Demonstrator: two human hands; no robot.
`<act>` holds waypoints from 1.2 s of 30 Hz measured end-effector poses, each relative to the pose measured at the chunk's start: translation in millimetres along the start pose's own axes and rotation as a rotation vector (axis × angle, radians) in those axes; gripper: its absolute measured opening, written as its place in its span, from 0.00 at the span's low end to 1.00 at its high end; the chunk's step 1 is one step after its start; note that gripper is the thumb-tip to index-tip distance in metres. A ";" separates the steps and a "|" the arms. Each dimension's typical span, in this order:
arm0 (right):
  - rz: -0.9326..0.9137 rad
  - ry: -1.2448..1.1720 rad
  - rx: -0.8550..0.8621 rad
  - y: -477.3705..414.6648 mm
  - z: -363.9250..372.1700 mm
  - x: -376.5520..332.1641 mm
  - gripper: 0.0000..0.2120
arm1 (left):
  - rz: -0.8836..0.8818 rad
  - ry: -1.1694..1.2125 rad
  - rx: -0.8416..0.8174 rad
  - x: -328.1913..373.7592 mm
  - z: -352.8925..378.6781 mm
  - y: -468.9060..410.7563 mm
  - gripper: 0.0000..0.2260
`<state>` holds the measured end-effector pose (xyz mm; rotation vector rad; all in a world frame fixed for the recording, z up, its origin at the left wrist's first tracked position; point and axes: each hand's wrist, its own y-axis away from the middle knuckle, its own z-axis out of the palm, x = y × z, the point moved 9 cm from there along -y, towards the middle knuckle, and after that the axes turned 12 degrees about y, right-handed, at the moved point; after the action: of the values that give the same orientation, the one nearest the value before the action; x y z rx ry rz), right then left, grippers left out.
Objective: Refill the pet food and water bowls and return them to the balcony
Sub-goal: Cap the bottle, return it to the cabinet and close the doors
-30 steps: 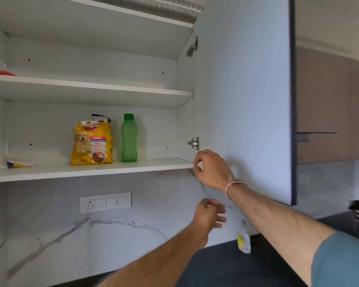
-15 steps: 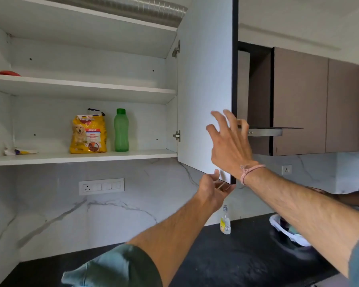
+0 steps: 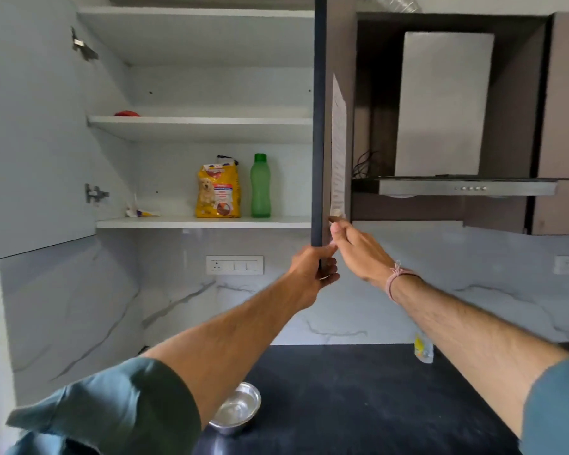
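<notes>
**Up at the cupboard (image 3: 217, 90): grip taken, nothing lifted yet**

Above the counter (image 3: 375, 405), the right-hand door (image 3: 319, 126) is now showing edge-on, where half a second ago it was showing its pale inner face. The left hand (image 3: 311, 274), then cupping up under the door's lower edge, is now clamping round the bottom corner. The right hand (image 3: 358, 254), then spread flat, is now bunching its fingertips against the door's outer face just below a taped paper (image 3: 338, 142). Whether it is pinching or only pressing, I cannot tell.

The pet food bag (image 3: 218, 192) is standing on the lowest shelf (image 3: 204, 222), just beside a green bottle (image 3: 260, 185). A steel bowl (image 3: 237, 408) is sitting on the counter under the left forearm. Refilling is probably not yet starting, since both hands are busy with the door.

The door's dark edge is hanging just right of the bottle, and the range hood (image 3: 467, 187) is crowding its far side. Leftward, the other door (image 3: 30, 126) is standing wide, leaving an open path to the bag.
</notes>
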<state>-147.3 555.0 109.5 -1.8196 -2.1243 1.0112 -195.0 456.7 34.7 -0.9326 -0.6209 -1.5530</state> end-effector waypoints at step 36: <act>-0.155 0.602 0.170 -258.3 250.8 -92.6 0.44 | 0.639 -1.305 0.571 211.5 -240.5 -258.7 0.36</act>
<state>-467.8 366.9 97.9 -1.5863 -1.7186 0.4987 -505.1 196.0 108.2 -1.4256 -1.3820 -0.0075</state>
